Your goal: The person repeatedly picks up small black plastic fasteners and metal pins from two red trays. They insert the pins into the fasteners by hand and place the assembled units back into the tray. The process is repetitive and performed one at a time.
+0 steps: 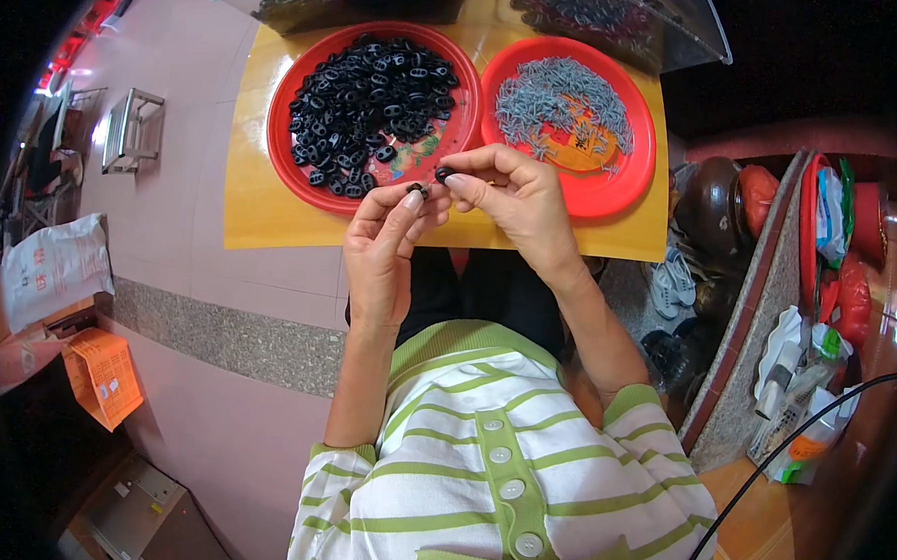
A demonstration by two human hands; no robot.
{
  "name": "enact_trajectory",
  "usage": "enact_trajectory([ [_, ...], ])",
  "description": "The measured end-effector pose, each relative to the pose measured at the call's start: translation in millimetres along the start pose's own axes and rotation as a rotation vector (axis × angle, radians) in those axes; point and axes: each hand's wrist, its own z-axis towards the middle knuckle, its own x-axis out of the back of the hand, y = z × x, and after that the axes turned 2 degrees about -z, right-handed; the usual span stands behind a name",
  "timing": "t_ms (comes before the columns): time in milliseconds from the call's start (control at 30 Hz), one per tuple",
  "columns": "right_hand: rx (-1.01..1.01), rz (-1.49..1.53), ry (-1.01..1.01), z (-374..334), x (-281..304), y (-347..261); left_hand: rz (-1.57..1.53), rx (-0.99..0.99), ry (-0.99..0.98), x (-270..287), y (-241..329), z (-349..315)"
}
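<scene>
My left hand pinches a small black plastic piece between thumb and fingers. Close beside it, my right hand is closed on another small black piece at its fingertips. Both hands meet over the near edge of a yellow table. Behind my left hand lies a red tray heaped with black two-holed plastic pieces. To the right, a second red tray holds a loose pile of thin grey screw-like pins. Whether a pin is between my fingers cannot be made out.
Two clear bins with dark and grey parts stand at the table's far edge. A metal stool is on the tiled floor at left, with a white sack nearer. Shoes and a stone-faced ledge lie to the right.
</scene>
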Motion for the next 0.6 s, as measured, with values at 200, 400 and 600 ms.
enact_trajectory([
  [200, -0.104, 0.241, -0.023, -0.1, -0.6, -1.2, 0.075, 0.012, 0.025, 2.4, 0.1, -1.0],
  [400, -0.122, 0.273, -0.031, -1.3, -1.8, -3.0, 0.082, 0.012, 0.026, 0.9, 1.1, -1.3],
  [600, -0.129, 0.275, -0.036, -2.1, -5.3, -0.7, 0.092, 0.019, 0.019, 0.6, 2.0, -1.2],
])
